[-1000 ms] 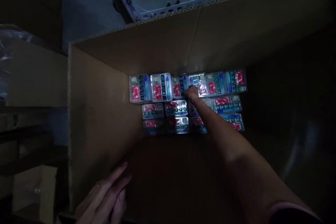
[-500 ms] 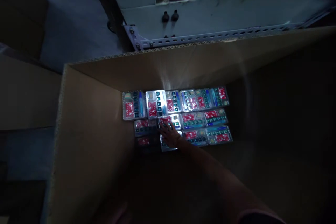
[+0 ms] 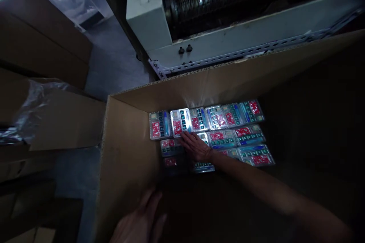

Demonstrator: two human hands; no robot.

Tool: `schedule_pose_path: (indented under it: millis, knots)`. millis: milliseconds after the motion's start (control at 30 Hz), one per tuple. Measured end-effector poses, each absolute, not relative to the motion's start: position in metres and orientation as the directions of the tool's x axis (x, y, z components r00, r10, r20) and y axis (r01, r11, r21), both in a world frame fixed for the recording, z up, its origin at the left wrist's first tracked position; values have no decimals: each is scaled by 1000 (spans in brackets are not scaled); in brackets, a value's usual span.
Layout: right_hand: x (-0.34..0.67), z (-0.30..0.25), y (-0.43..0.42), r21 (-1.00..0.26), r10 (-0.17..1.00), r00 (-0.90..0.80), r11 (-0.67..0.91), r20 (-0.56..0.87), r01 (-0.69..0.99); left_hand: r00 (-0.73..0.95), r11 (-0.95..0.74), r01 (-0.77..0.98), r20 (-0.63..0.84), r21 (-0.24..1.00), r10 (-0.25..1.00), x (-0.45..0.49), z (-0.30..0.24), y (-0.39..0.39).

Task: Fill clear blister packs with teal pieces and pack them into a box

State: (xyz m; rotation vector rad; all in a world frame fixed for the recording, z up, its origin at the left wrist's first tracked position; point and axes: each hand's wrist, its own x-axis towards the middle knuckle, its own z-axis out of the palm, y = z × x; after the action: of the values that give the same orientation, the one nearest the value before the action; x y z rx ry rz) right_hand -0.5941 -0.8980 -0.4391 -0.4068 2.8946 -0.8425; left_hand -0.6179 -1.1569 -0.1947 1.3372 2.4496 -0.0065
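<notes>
Clear plastic blister packs (image 3: 180,122) lie flat in three rough rows on the bottom of a corrugated cardboard box (image 3: 128,159). Their glossy, moulded shells catch a bright glare, and each one shows a red patterned card beside small teal square pieces and slim blue items, though the exact contents are too small to tell. The back row sits edge to edge against the far wall of the box, while the two nearer rows fall into shadow and are partly hidden by the person's arm. The right hand (image 3: 196,148) lies palm down on the middle of the layer, its fingers (image 3: 185,138) open and spread, touching the packs without gripping any of them. The left hand (image 3: 139,216) is low in the dim near part of the box, just beside the left wall, its fingers (image 3: 149,199) open and holding nothing. The box's brown walls are plain and smooth, with the ribbed cardboard showing along the cut rim. Beyond the far wall stands a pale metal machine housing (image 3: 228,55) with a perforated steel angle strip and two black knobs (image 3: 185,48). Folded cardboard (image 3: 65,117) and crumpled plastic film (image 3: 31,110) lie to the left, above a grey floor (image 3: 114,60).
</notes>
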Motion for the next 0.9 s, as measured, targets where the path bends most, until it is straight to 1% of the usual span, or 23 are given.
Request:
schedule_pose_path:
  millis: [67, 133, 200, 233, 367, 500, 700, 800, 900]
  knots:
    - [-622, -429, -900, -515, -151, -988, 849, -23, -118, -489, 569, 815, -400, 108, 775, -650, -209, -1119]
    - [-647, -426, -900, -496, -66, -996, 868, -66, -25, -526, 597, 802, -470, 3, 709, -688, -236, -1079]
    - [-665, -428, -897, -502, -37, -994, 865, -105, 21, -617, 646, 752, -480, -126, 624, -726, -274, -1047]
    - [-670, -431, -895, -516, -37, -994, 856, -107, 24, -640, 657, 736, -483, -163, 597, -742, -295, -1036]
    - [-673, -444, -888, -597, -55, -998, 802, -37, -22, -659, 659, 728, -458, -189, 596, -775, -369, -1031]
    - [-668, -452, -884, -646, -53, -999, 763, 0, -40, -696, 672, 710, -349, -210, 627, -768, -410, -1045]
    - [-670, -457, -885, -629, -69, -997, 773, 40, -79, -705, 679, 706, -285, -201, 649, -766, -423, -1048]
    - [-669, -459, -888, -611, -65, -995, 786, 73, -96, -675, 647, 736, -282, -199, 682, -770, -424, -1053]
    - [-670, -460, -891, -585, -58, -996, 806, 74, -91, -645, 618, 763, -287, -192, 708, -773, -424, -1056]
